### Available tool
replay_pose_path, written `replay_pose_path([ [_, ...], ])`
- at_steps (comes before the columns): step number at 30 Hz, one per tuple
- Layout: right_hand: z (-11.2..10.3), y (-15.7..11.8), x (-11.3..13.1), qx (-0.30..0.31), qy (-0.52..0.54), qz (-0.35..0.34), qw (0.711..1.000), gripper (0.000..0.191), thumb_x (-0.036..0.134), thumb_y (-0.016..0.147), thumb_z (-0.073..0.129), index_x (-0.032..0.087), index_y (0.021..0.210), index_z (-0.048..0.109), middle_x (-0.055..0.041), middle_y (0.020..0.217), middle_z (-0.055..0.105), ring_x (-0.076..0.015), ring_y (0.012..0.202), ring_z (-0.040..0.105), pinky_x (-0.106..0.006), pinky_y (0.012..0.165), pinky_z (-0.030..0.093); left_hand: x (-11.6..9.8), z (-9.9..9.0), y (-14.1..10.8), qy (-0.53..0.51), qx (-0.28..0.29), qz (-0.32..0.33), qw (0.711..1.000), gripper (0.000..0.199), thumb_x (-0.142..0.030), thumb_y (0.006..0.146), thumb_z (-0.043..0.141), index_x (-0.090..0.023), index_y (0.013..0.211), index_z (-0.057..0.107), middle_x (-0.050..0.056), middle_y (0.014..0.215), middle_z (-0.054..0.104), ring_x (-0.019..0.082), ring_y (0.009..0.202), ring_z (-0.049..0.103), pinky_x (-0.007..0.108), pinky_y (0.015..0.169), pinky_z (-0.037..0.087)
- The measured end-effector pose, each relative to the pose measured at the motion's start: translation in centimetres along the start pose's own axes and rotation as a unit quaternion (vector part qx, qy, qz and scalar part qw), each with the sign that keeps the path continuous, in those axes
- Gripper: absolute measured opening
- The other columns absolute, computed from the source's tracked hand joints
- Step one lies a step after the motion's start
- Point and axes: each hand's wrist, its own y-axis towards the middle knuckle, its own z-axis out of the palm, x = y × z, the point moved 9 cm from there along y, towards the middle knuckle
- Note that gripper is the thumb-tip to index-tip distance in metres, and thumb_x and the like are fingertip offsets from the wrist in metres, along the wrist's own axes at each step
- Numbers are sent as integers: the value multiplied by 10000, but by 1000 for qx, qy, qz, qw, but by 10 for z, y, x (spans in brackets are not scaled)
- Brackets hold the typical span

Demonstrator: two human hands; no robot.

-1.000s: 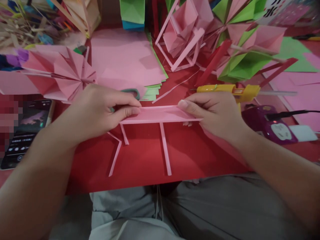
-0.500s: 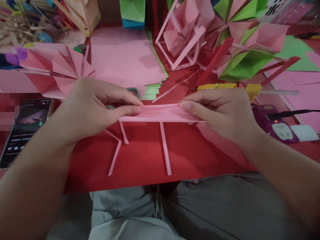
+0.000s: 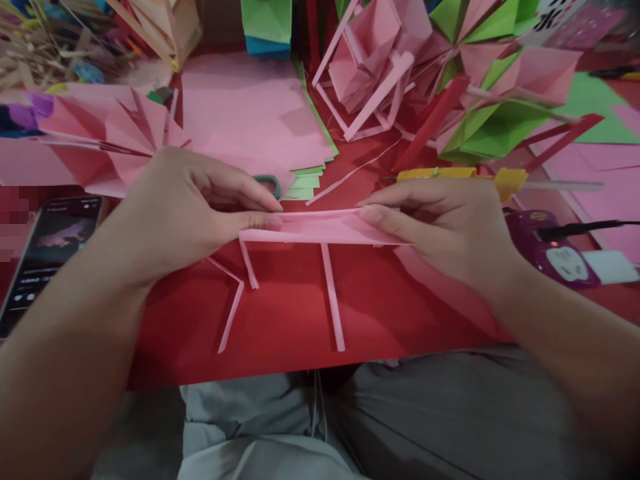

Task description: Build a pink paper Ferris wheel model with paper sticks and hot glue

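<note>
A strip of pink paper, its far edge folded narrow, stretches between my two hands above the red table surface. My left hand pinches its left end between thumb and fingers. At the right end, my right hand grips it the same way, with the thumb on top. Just below the paper lie thin folded pink strips: a straight one, a bent one and a short one. The handle of green scissors shows behind my left fingers.
A phone lies left of my left arm. Behind stand a stack of pink and green paper and folded paper shapes. To the right are a yellow-handled tool and a purple socket block with a plugged cable.
Almost nothing differs. Both hands keep their pinch on the pink paper, and its left part has shifted very slightly.
</note>
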Motion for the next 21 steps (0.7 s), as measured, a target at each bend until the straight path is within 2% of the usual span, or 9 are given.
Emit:
replay_pose_path([
  [3,0,0,1,8,-6,-5,1000,71,330,875,748,282,850,794,-15,824,782,-214,724,710,-354,622,566,0,0,0,-3,-3,4,1000,79,-303,798,797,-246,852,807,-37,827,799,186,800,745,251,736,611],
  [6,4,-1,3,42,-15,-19,999,67,308,880,737,293,893,801,-16,870,794,-223,775,726,-358,691,589,-1,3,0,-22,0,26,999,57,-314,782,804,-279,826,810,-31,826,799,202,783,744,268,703,619],
  [9,15,-3,10,97,-23,-51,994,87,269,872,735,291,924,801,-5,932,806,-204,819,736,-323,757,594,-6,15,1,-32,38,56,997,64,-330,794,783,-287,833,809,-20,819,791,202,754,737,269,667,611],
  [12,25,-3,15,135,-35,-72,988,106,246,877,716,269,938,799,1,927,809,-181,778,733,-297,745,589,-14,27,1,-29,75,74,994,79,-321,811,749,-263,826,800,-10,794,778,180,715,717,251,663,591],
  [16,32,-2,23,147,-65,-93,983,135,237,900,670,268,911,801,3,885,805,-185,753,725,-310,743,574,-20,39,2,-39,100,65,992,111,-340,819,727,-242,807,778,-9,769,768,179,715,705,240,673,577],
  [21,32,-1,26,137,-68,-83,985,157,278,914,660,315,863,804,6,854,794,-205,744,720,-330,706,557,-21,42,3,-50,90,63,993,119,-335,841,716,-234,831,778,-4,756,758,180,722,695,244,661,557],
])
